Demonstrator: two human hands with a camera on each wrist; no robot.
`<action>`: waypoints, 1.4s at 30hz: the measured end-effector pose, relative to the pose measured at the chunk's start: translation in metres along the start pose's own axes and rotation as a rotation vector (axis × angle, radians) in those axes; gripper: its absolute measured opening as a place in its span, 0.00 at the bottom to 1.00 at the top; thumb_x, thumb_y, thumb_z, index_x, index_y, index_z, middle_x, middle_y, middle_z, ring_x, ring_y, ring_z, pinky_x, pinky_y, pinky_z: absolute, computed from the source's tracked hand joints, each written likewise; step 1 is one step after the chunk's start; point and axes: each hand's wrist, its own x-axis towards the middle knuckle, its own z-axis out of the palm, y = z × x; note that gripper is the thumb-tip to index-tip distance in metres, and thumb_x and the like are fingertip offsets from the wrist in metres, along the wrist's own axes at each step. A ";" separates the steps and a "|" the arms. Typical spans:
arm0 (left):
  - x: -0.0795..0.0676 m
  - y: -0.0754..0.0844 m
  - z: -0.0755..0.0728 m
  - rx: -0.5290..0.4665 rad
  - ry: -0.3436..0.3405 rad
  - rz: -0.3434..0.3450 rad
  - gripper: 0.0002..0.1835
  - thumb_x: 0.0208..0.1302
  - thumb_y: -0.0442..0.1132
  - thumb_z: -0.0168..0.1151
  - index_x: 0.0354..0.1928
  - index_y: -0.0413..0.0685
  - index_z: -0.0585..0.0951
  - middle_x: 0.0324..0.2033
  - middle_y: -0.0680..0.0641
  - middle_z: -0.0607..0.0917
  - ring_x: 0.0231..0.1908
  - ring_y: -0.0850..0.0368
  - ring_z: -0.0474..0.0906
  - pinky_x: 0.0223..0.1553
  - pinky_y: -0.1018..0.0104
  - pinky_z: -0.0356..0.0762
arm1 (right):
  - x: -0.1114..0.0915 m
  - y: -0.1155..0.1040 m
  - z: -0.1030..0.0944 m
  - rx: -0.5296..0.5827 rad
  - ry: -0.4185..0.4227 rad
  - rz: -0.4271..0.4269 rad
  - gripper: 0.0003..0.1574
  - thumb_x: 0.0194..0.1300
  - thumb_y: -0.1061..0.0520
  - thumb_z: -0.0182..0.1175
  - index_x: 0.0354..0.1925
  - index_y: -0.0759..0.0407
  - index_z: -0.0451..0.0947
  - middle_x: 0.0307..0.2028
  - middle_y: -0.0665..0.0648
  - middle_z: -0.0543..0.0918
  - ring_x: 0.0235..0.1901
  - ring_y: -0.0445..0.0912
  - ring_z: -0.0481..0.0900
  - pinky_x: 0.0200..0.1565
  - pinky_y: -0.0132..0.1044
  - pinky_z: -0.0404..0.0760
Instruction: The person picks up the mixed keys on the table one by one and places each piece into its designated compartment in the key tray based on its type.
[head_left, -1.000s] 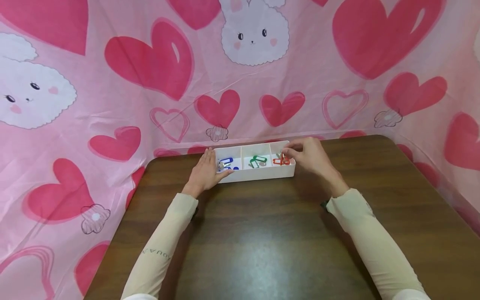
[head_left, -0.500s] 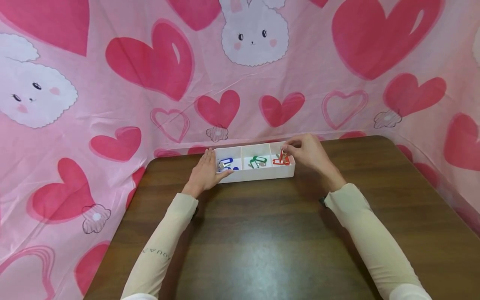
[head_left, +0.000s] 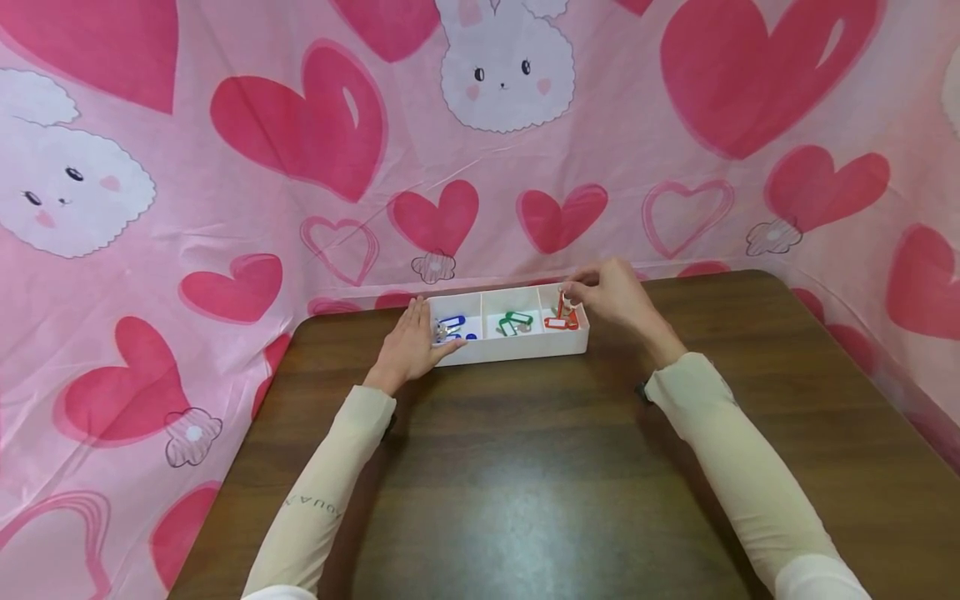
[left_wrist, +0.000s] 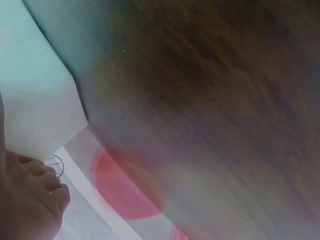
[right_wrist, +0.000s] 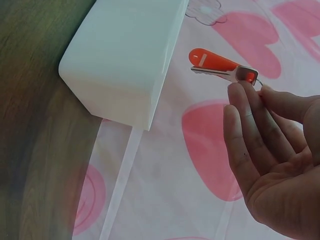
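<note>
A white tray [head_left: 517, 347] with three compartments stands near the back of the table. My left hand [head_left: 407, 346] rests against the tray's left end, fingers straight and thumb along the front wall. At the right end, my right hand [head_left: 617, 293] pinches a small ring between thumb and fingertips. From that ring hang a silver key [right_wrist: 215, 73] and a red key tag [right_wrist: 212, 59], held over the right compartment. Red key tags [head_left: 557, 323] lie in that compartment below. Green key tags [head_left: 519, 318] with keys occupy the middle one, blue key tags [head_left: 453, 321] with keys the left one.
The brown wooden table [head_left: 495, 467] extends in front of the tray toward me. Close behind the tray hangs a pink cloth [head_left: 495, 225] with hearts and rabbits.
My right hand has risen slightly and moved a little left, lifting the red key tag and its key from the tags below. The left hand has stayed in place.
</note>
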 end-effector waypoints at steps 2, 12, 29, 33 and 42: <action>0.000 0.000 0.000 0.003 0.000 0.001 0.66 0.65 0.83 0.43 0.83 0.34 0.45 0.85 0.35 0.47 0.86 0.41 0.42 0.85 0.49 0.47 | 0.002 0.000 -0.001 0.005 -0.011 0.009 0.13 0.73 0.54 0.66 0.46 0.61 0.91 0.37 0.62 0.93 0.40 0.55 0.90 0.37 0.32 0.82; 0.000 0.000 0.001 0.001 -0.003 0.001 0.67 0.64 0.84 0.43 0.83 0.34 0.44 0.85 0.35 0.46 0.86 0.41 0.42 0.85 0.49 0.47 | 0.014 -0.001 -0.005 -0.012 -0.053 0.043 0.14 0.72 0.54 0.67 0.48 0.62 0.91 0.38 0.62 0.93 0.36 0.51 0.90 0.37 0.33 0.83; -0.002 0.002 0.000 -0.013 0.003 -0.002 0.66 0.65 0.82 0.45 0.83 0.34 0.44 0.85 0.35 0.46 0.86 0.41 0.41 0.85 0.49 0.46 | 0.032 0.004 -0.001 0.039 -0.103 0.070 0.13 0.72 0.59 0.65 0.45 0.69 0.89 0.36 0.66 0.92 0.33 0.53 0.92 0.39 0.41 0.92; -0.002 0.003 -0.001 -0.013 0.013 -0.002 0.65 0.66 0.81 0.47 0.83 0.33 0.45 0.84 0.34 0.48 0.85 0.41 0.42 0.85 0.50 0.48 | 0.035 0.005 0.000 0.049 -0.111 0.080 0.13 0.71 0.60 0.65 0.45 0.69 0.89 0.35 0.65 0.92 0.32 0.53 0.92 0.36 0.39 0.91; -0.003 0.004 -0.001 -0.014 0.006 -0.012 0.65 0.66 0.81 0.47 0.83 0.34 0.44 0.84 0.34 0.48 0.85 0.39 0.43 0.84 0.48 0.50 | 0.041 0.005 0.001 0.003 -0.143 0.110 0.14 0.70 0.58 0.66 0.45 0.69 0.90 0.33 0.64 0.92 0.33 0.53 0.92 0.30 0.33 0.86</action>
